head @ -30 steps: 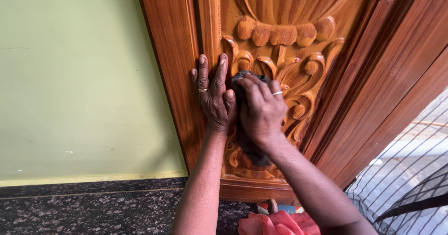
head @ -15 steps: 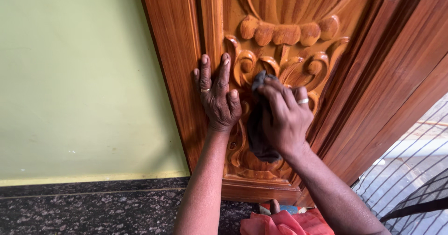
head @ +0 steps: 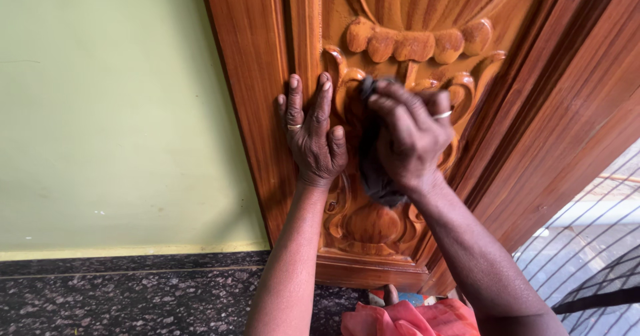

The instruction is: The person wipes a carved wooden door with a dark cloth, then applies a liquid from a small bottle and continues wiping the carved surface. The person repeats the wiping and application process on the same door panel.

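Below, each label is locating one element relative to the carved wooden door (head: pixel 427 3).

Landmark: the carved wooden door is filling the upper middle of the head view, its orange-brown panel showing raised scrolls, a row of rounded lobes and fluted ribs above them.

Left hand (head: pixel 312 136): it is lying open and flat against the door's left stile, fingers spread and pointing up, palm pressing on the wood just left of the carving; a thin ring is showing on one finger.

Right hand (head: pixel 412 136): it is closing around a dark cloth, fingers curled over it, knuckles facing the camera, a ring showing on one finger; it is pressing the cloth onto the scrollwork directly under the row of lobes.

Dark cloth (head: pixel 375 169): it is sitting between the right hand and the door's carving, bunched in the grip, its loose lower end hanging down over the scrolls; its upper edge is peeking out above the fingers.

Spacing of hands: they are lying just beside each other on the door, the left thumb near the cloth.

Green wall (head: pixel 120 109): it is adjoining the door's left edge.

Speckled dark floor (head: pixel 133 296): it is running along the foot of the door and the wall.

Pink-red fabric (head: pixel 407 317): it is lying bunched below the door's bottom rail.
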